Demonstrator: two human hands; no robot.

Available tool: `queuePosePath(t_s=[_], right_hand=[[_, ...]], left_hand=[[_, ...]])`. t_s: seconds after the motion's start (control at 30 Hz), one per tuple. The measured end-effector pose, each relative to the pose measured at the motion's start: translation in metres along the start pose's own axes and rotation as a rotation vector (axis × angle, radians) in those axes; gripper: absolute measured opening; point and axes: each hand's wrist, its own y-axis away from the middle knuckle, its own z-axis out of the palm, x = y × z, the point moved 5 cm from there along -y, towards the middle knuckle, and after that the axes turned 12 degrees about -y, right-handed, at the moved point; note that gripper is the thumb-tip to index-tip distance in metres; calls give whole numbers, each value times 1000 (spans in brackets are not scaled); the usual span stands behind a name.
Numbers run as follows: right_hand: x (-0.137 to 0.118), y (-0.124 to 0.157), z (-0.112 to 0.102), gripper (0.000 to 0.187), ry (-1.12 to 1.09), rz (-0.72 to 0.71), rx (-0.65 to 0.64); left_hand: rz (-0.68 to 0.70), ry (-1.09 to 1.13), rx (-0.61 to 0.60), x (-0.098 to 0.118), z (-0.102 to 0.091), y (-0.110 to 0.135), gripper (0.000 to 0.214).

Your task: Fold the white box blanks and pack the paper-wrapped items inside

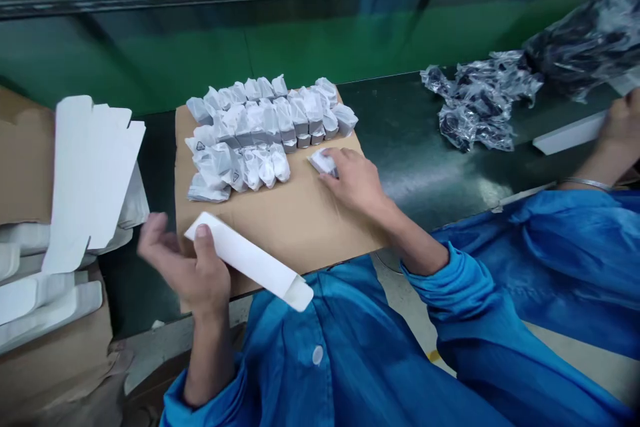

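Observation:
My left hand [193, 267] is closed on a long white carton [250, 260], thumb on top, with the carton's open end pointing toward my body. My right hand [356, 180] reaches forward onto the brown cardboard sheet [295, 220], its fingers closed over a small white wrapped packet [321, 161]. Several more of these plastic-wrapped packets [260, 130] lie in rows at the far end of the sheet. I wear blue sleeves.
Flat unfolded white cartons [93, 173] stack on brown boxes at the left. Crumpled clear plastic bags [477, 103] lie on the dark bench at right. Another person's hand [620, 130] and blue sleeve hold a white carton [570, 135] at the right edge.

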Motion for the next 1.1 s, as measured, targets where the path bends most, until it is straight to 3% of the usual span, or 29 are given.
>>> queuePosePath(t_s=[0.07, 0.13, 0.2, 0.27, 0.37, 0.47, 0.53, 0.63, 0.73, 0.87, 1.1], right_hand=[[10, -4, -5, 30, -184, 15, -111], [18, -4, -13, 32, -191, 48, -166], [25, -3, -25, 35, 34, 103, -49], [24, 1, -31, 33, 256, 83, 65], [17, 8, -17, 44, 299, -89, -37], [20, 12, -8, 49, 229, -133, -82], [24, 14, -8, 48, 173, -126, -87], [23, 22, -12, 44, 117, -135, -102], [7, 42, -17, 38, -38, -186, -106], [-23, 79, -3, 37, -365, -301, -366], [-44, 98, 26, 33, -193, -443, -290]], left_hand=[[265, -138, -111, 6, -12, 3, 73], [670, -235, -396, 18, -13, 16, 81], [1008, -282, -672, 24, -9, 30, 79], [1143, -355, -781, 25, -1, 33, 73], [1027, -553, -689, 30, 16, 21, 62], [860, -727, -580, 38, 24, 13, 71], [912, -715, -629, 46, 27, 18, 68], [1120, -620, -768, 53, 27, 31, 53], [1199, -581, -855, 53, 26, 37, 69], [1198, -568, -854, 56, 24, 38, 71], [1251, -395, -889, 53, 19, 37, 58]])
